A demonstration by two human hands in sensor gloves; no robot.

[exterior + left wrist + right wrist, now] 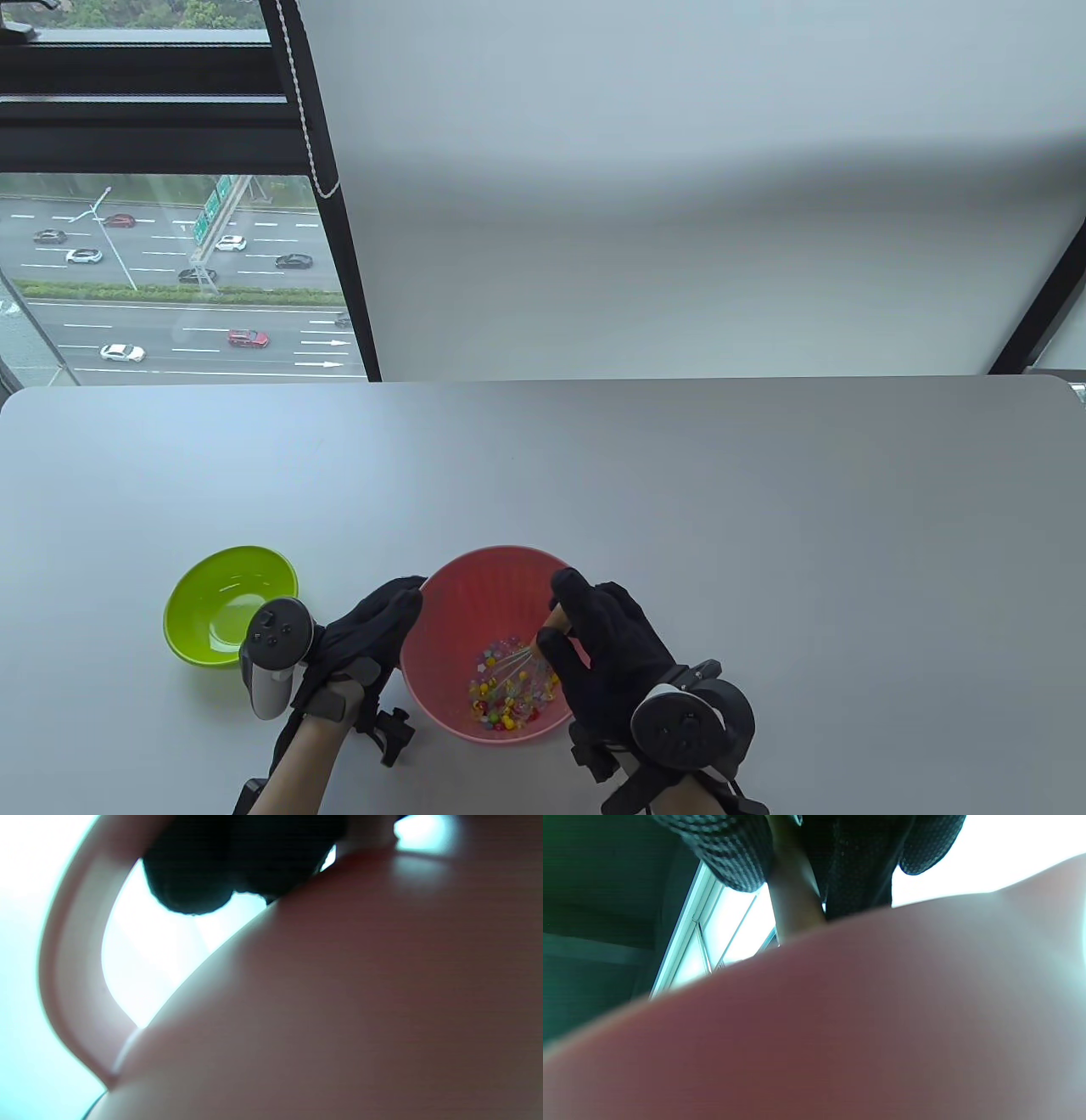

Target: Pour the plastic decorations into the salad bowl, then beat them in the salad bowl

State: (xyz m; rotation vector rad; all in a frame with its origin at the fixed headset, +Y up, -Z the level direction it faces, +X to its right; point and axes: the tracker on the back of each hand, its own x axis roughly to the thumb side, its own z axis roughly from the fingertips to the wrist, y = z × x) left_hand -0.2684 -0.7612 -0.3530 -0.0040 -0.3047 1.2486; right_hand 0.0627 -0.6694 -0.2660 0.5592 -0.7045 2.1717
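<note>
The pink salad bowl [450, 671] stands near the table's front edge, with many small colourful plastic decorations [507, 694] lying in its bottom. My right hand [594, 632] reaches over the bowl's right rim and grips the wooden handle of a whisk [553, 617]; its wires dip among the decorations. My left hand [377, 624] holds the bowl's left rim, thumb over the edge. The left wrist view shows the bowl's outer wall [339, 1005] very close, with dark fingertips [191, 878] at its rim. In the right wrist view, gloved fingers [729, 853] wrap the whisk handle [793, 904] above the bowl wall [840, 1027].
An empty green bowl [191, 624] sits on the table just left of my left hand. The grey table [721, 509] stretches back to a window and a white blind.
</note>
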